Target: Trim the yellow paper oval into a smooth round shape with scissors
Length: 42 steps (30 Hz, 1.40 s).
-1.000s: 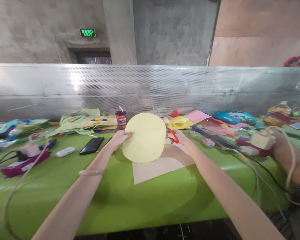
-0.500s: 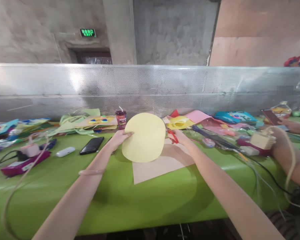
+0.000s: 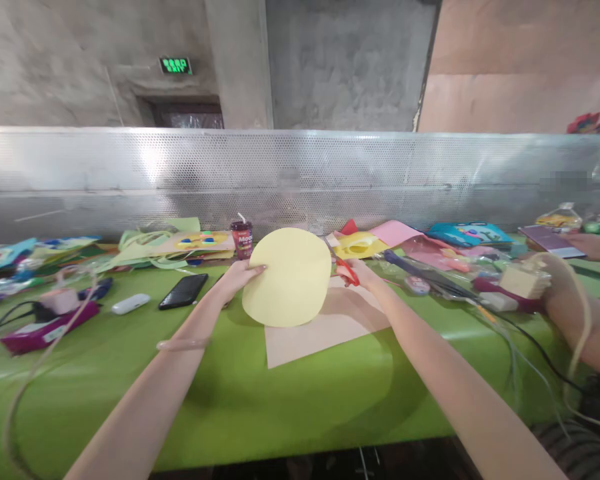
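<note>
My left hand [image 3: 241, 277] pinches the left edge of a pale yellow paper disc [image 3: 287, 280], thumb on the near face; its other fingers are partly hidden behind. The disc is held up, tilted toward me, over the table. At its right edge my right hand [image 3: 361, 273] is closed on red-handled scissors [image 3: 348, 272]. Their blades lie close beside the disc's rim and show only in part; whether they touch it I cannot tell. A beige sheet of paper [image 3: 320, 337] lies flat below, partly covered by the disc.
On the green table [image 3: 280, 407] are a black phone [image 3: 183, 291], a white case [image 3: 131, 304], a purple cup with a straw [image 3: 241, 239] and a purple power strip [image 3: 50, 331]. Cables [image 3: 510, 327] run at right, near a co-worker's hand [image 3: 587, 245]. Paper scraps [image 3: 145, 248] line the back.
The scissors' handles have turned slightly and look more spread. The yellow disc has shifted a little left and down. A co-worker's flat dark item at right has tilted.
</note>
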{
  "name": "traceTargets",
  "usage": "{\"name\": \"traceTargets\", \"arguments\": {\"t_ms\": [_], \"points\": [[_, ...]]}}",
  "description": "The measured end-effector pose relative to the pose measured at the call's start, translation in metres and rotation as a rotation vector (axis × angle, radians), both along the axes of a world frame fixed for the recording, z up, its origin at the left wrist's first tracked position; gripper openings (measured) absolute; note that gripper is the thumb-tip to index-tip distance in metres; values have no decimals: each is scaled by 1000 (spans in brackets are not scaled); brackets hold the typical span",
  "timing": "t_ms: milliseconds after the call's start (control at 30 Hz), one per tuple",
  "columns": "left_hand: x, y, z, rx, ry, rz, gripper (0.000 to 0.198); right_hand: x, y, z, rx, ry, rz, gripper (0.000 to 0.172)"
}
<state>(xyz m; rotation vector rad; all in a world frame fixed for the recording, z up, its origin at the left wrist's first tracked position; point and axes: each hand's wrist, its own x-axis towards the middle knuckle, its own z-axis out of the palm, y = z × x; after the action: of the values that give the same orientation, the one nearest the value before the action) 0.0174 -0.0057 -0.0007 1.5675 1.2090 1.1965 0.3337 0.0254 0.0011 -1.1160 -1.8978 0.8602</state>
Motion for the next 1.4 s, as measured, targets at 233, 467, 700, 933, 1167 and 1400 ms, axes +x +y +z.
{"name": "traceTargets", "arguments": {"t_ms": [233, 467, 700, 933, 1167, 1400], "points": [[0, 2, -1, -5, 7, -8, 54, -3, -2, 2, -32, -24, 14, 1], [0, 3, -2, -16, 4, -8, 53, -5, -10, 6, -13, -36, -17, 7], [0, 3, -2, -9, 7, -9, 50, -5, -11, 7, -5, -78, -50, 3], [1, 2, -1, -23, -47, 34, 48, -5, -7, 4, -31, -99, -62, 8], [1, 2, 0, -5, -73, 48, 40, -5, -13, 8, -2, -152, -100, 14], [0, 3, -2, -10, -65, 54, 40, 0, -10, 9, 17, -93, -68, 15]]}}
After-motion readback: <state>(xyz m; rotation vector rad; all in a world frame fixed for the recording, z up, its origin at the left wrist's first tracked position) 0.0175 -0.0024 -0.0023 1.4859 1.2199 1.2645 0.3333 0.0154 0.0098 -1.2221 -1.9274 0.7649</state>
